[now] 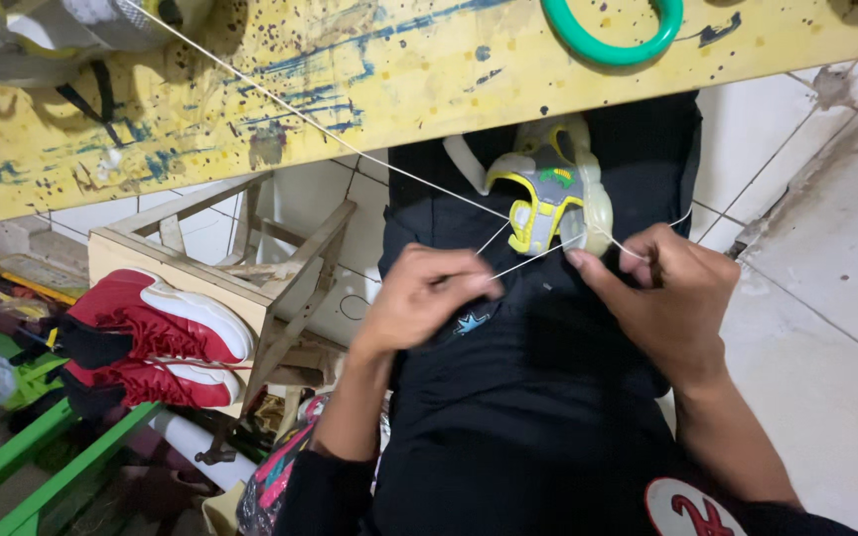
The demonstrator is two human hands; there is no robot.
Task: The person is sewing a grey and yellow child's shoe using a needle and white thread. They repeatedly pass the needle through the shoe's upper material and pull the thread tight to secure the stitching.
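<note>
Left hand (419,298) pinched shut on white thread (528,256), knuckles up, wrist bent over the lap. Right hand (662,288) closed on the same thread past the small grey-and-yellow shoe (548,194), likely keeping it taut. Shoe sits on the knees, just under the near edge of the yellow workbench (399,89). Thread runs on up across the bench's edge. Red sneakers (151,337) on a wooden stool, left.

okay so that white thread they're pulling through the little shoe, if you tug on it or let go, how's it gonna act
The white thread runs taut and straight from the yellow bench to the small shoe, so it probably goes limp once released. It looks thin, likely slippery, which may be why the left hand and right hand pinch it tightly.
</note>
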